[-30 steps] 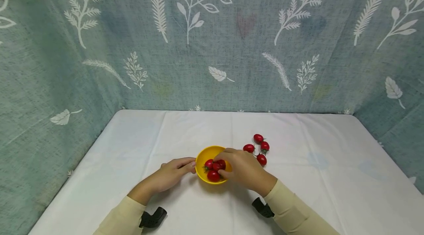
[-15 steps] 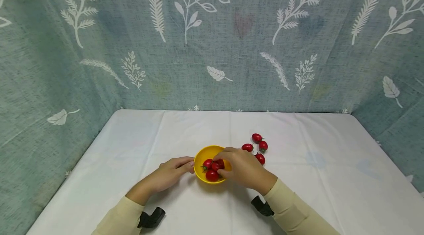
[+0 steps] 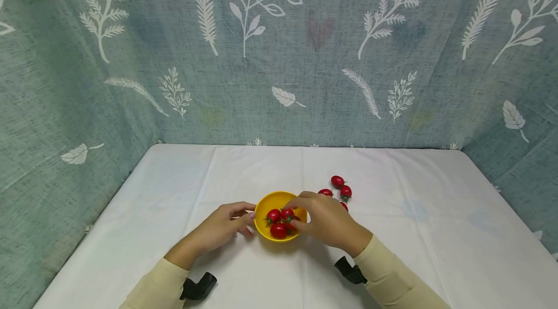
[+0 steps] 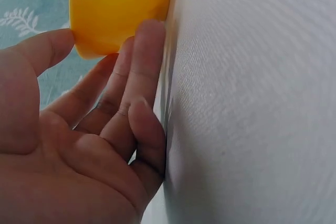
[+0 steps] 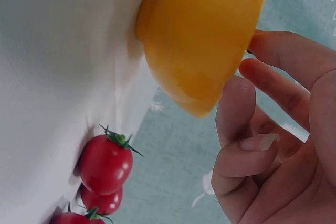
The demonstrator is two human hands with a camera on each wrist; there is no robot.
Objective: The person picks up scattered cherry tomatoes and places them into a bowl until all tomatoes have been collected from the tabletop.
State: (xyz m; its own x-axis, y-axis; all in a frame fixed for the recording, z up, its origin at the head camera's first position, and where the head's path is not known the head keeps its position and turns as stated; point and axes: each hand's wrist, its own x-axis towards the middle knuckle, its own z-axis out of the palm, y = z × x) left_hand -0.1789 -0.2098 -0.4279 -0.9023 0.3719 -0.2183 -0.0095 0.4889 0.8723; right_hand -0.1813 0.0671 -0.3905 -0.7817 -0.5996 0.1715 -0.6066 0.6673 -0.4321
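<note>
A yellow bowl [image 3: 279, 198] stands on the white cloth with several cherry tomatoes [image 3: 279, 230] inside. My left hand [image 3: 224, 226] is at its left side. In the left wrist view, its thumb [image 4: 52, 48] meets the rim and long, nearly straight fingers [image 4: 144, 66] touch the lower wall. Over the right rim reaches my right hand [image 3: 329, 219], with parted thumb and fingers above the tomatoes. No tomato shows lifted between them. The right wrist view has the bowl's wall [image 5: 199, 35] hiding those fingertips.
Several more cherry tomatoes [image 3: 337, 182] lie on the table [image 3: 392, 251] just beyond the right hand, one partly covered by it. A patterned grey-green curtain [image 3: 279, 120] hangs behind the table. Black wrist mounts [image 3: 198, 287] stick out at both sleeves.
My right hand has shifted slightly right, its fingers drawing back from the tomatoes, which have settled a little in the bowl. The left hand's fingers have spread somewhat at the bowl's side.
</note>
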